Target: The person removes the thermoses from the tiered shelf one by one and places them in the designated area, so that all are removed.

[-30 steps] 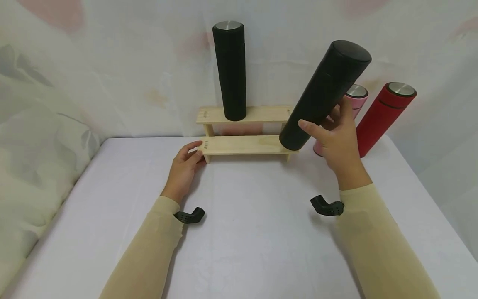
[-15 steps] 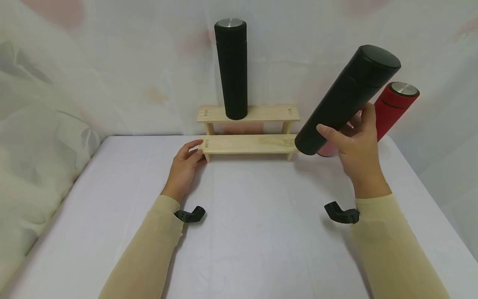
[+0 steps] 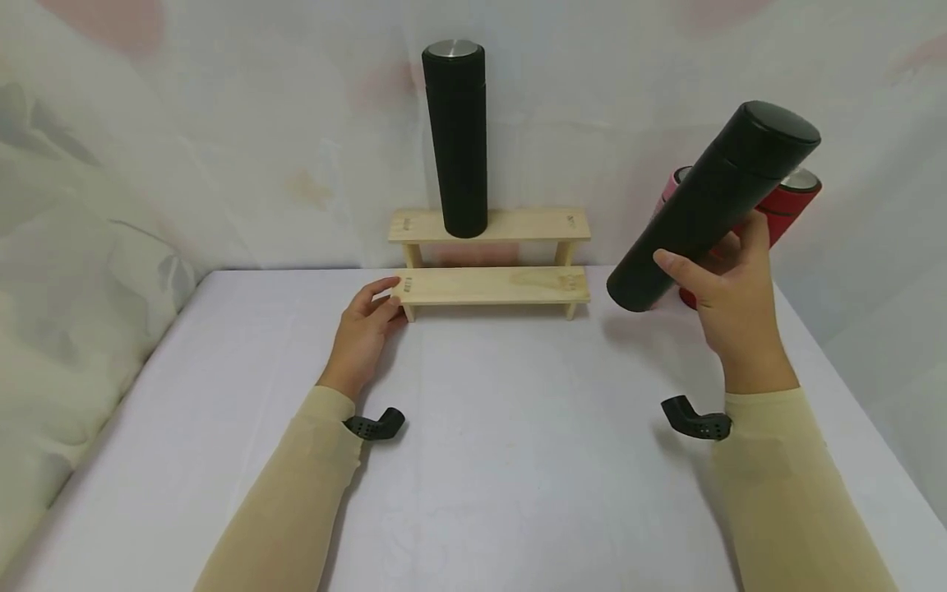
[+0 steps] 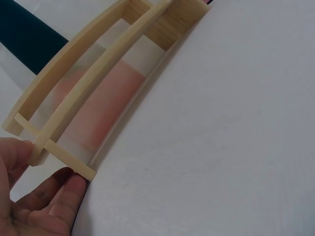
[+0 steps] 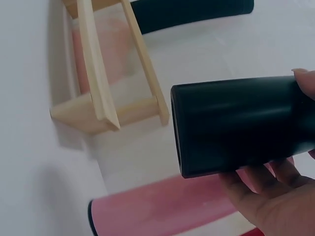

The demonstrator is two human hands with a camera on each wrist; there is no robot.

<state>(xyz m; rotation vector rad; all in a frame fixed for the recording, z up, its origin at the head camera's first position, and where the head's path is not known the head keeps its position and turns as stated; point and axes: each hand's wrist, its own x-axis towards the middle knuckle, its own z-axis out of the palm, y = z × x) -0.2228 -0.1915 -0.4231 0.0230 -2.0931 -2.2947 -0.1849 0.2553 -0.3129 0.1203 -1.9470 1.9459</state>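
In the head view my right hand (image 3: 740, 300) grips a black thermos bottle (image 3: 710, 205) around its middle. It is held off the table, its top leaning to the right. Behind it, partly hidden, are a pink thermos (image 5: 152, 209) and a red thermos (image 3: 792, 201). My left hand (image 3: 362, 333) pinches the left end of a two-step wooden stand (image 3: 491, 285), thumb and fingers on either side of its corner in the left wrist view. Another black thermos (image 3: 456, 148) with a silver lid top stands upright on the upper step, left of its middle.
A white cloth covers the table (image 3: 503, 427). Behind it hangs a pale backdrop (image 3: 259, 123) with pinkish blotches. A light cushion-like cloth bulge (image 3: 81, 288) lies along the left side. The lower step of the stand bears nothing.
My right hand has carried the black thermos to the right, away from the stand's right end, and it leans further over. The left hand and the stand have hardly moved.
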